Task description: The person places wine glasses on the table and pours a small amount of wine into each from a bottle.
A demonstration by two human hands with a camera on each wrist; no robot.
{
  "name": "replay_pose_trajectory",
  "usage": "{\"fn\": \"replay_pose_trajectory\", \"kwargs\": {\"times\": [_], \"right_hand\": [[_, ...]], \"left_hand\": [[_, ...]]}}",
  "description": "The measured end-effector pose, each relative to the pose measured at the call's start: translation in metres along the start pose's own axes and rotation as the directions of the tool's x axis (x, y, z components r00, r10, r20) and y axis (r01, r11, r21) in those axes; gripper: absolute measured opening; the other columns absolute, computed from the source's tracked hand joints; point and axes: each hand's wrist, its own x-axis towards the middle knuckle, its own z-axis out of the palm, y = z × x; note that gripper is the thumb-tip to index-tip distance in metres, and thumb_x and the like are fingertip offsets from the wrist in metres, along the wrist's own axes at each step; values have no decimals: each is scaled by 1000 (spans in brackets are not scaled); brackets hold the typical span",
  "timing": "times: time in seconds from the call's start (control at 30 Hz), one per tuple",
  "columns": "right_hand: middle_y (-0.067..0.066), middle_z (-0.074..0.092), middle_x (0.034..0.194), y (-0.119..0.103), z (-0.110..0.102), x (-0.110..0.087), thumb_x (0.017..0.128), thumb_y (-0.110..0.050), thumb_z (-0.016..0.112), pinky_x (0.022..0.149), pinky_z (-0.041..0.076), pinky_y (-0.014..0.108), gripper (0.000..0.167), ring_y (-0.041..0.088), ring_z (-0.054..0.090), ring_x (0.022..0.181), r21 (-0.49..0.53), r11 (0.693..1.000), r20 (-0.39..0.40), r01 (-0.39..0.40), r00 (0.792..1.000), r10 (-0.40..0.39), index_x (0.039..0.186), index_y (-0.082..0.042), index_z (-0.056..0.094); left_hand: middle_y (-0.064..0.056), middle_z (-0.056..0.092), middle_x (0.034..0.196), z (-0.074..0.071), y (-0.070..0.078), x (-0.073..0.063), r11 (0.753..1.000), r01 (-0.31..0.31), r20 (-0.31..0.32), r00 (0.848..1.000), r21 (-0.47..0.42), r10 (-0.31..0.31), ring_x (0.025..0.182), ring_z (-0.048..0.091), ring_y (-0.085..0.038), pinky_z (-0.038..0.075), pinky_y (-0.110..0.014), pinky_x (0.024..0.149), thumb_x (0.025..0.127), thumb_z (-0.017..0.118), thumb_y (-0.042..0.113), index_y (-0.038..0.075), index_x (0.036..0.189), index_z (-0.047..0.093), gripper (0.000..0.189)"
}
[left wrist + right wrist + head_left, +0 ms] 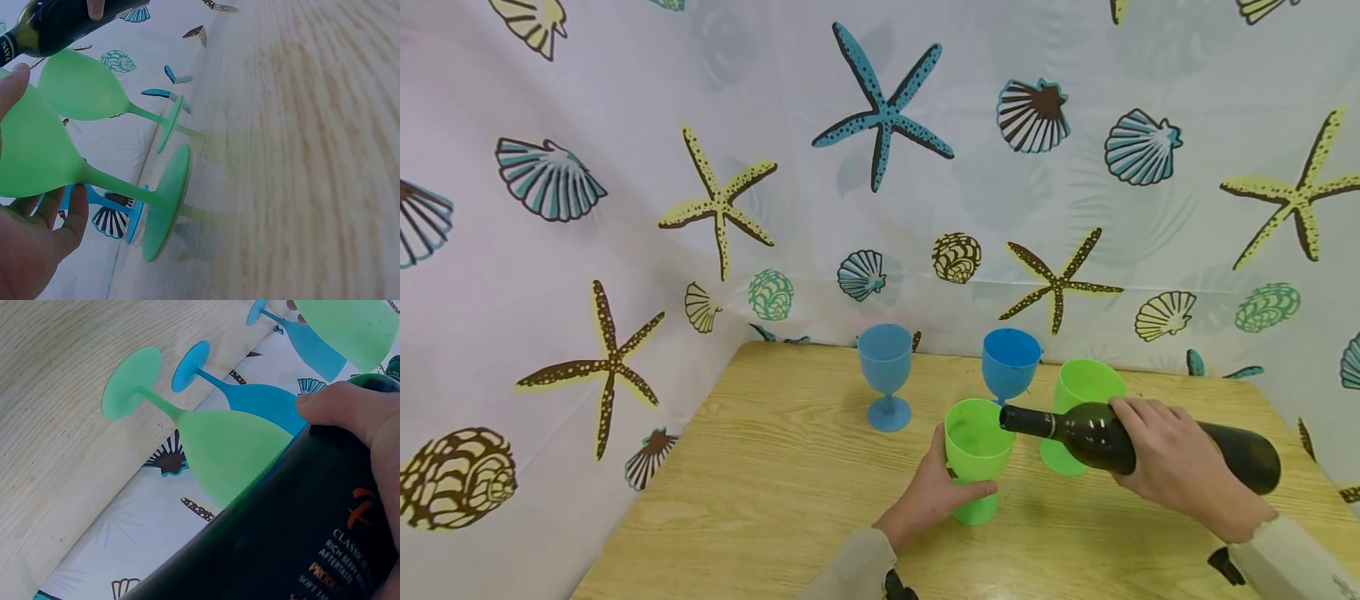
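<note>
My left hand [931,490] holds a green plastic wine goblet [979,446], fingers curled round the bowl just above its stem. In my right hand [1180,454] is a dark green wine bottle [1093,437], gripped round its body and tilted almost level. The bottle's neck points left, with its mouth right at the goblet's rim. Printed lettering shows on the bottle in the right wrist view. Behind the bottle stands a second green goblet [1086,382], partly hidden by it. The held goblet's foot [169,206] is close over the tabletop in the left wrist view.
Two blue goblets stand upright toward the back: a paler blue goblet [886,358] on the left and a brighter blue goblet [1011,362] in the middle. The wooden table [760,467] ends at a white curtain [820,225] printed with starfish and shells.
</note>
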Motion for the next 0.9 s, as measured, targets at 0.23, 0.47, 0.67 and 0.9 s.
{"fn": "replay_pose_trajectory", "kwargs": {"times": [0.23,0.47,0.67,0.9], "right_hand": [[23,60,102,1,-2,2,43,-31,93,69,49,54,90,38,60,88,-14,1000,23,10,1000,-10,114,9,54],[23,60,101,2,-4,4,43,-32,93,67,50,53,90,38,60,87,-31,999,27,42,999,-41,113,8,54],[22,60,100,3,-5,6,42,-31,92,66,49,53,89,38,59,86,-38,998,22,49,999,-48,113,7,54],[22,60,100,3,-5,4,42,-31,93,66,49,53,90,38,59,87,-36,998,36,43,998,-42,114,7,53]], "left_hand": [[1,47,129,0,0,0,1000,-11,2,1000,-6,11,119,48,-20,41,-45,98,81,76,16,23,143,20,84],[0,47,129,0,-1,0,1000,-12,-9,1000,8,12,119,48,-21,41,-47,98,81,77,18,22,143,21,84],[1,47,128,0,2,-1,1000,1,-20,1000,13,-1,119,48,-21,40,-47,99,81,77,17,22,142,22,82],[1,47,129,0,2,-1,1000,19,-21,1000,7,-19,120,47,-21,40,-47,99,80,78,18,22,143,22,84]]}}
